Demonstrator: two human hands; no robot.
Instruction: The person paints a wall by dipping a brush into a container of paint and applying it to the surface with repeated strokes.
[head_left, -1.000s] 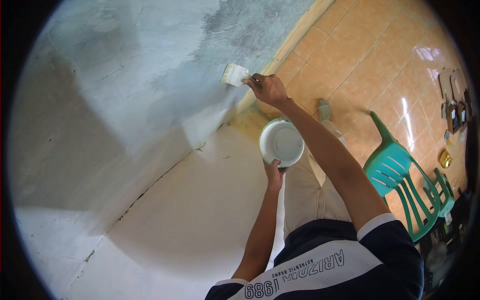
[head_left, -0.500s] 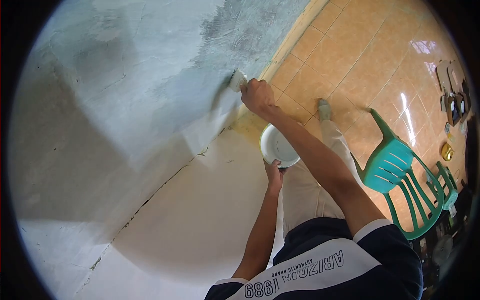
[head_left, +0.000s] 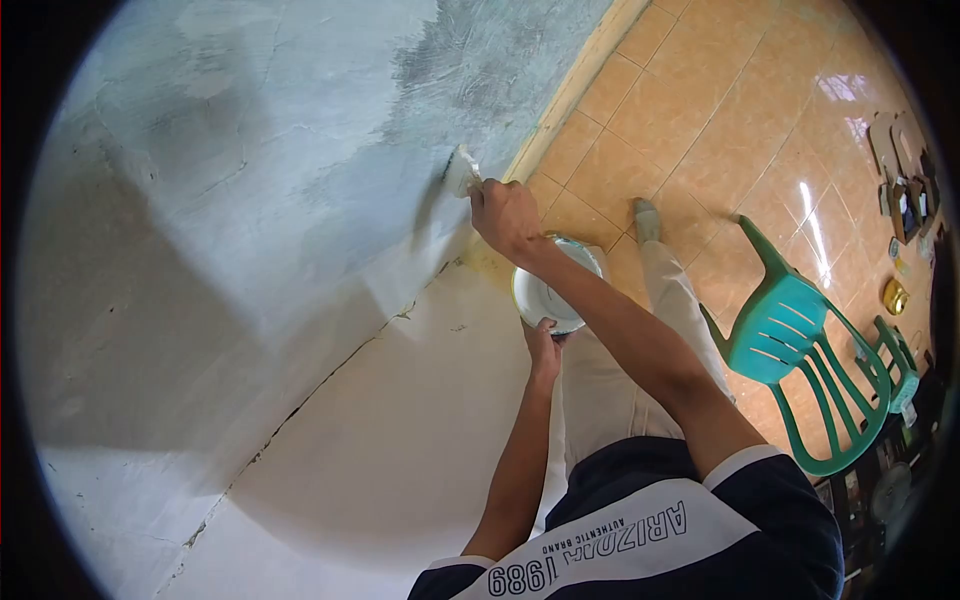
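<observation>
My right hand (head_left: 507, 215) is closed around a flat paintbrush (head_left: 461, 176), whose pale bristles are against the blue-grey wall (head_left: 380, 190) low down near its base. Its grip is mostly covered by my fingers. In my left hand (head_left: 544, 352) is a round white bowl (head_left: 545, 300), gripped at the near rim with the thumb on the edge. A little whitish stuff seems to coat its inside, and my right forearm hides part of the bowl. Dark, patchy strokes (head_left: 450, 80) mark the wall beyond the brush.
A yellowish skirting strip (head_left: 560, 110) divides the wall from the orange tiled floor (head_left: 700, 110). To my right stands a green plastic chair (head_left: 780, 330), with a small green stool (head_left: 895, 365) behind it. A gold-coloured object (head_left: 895, 296) lies farther right. A long crack (head_left: 330, 375) crosses the wall's corner.
My right hand and the paintbrush have shifted slightly left and down along the wall, and the brush has tilted. The bowl has moved slightly left with my left hand.
</observation>
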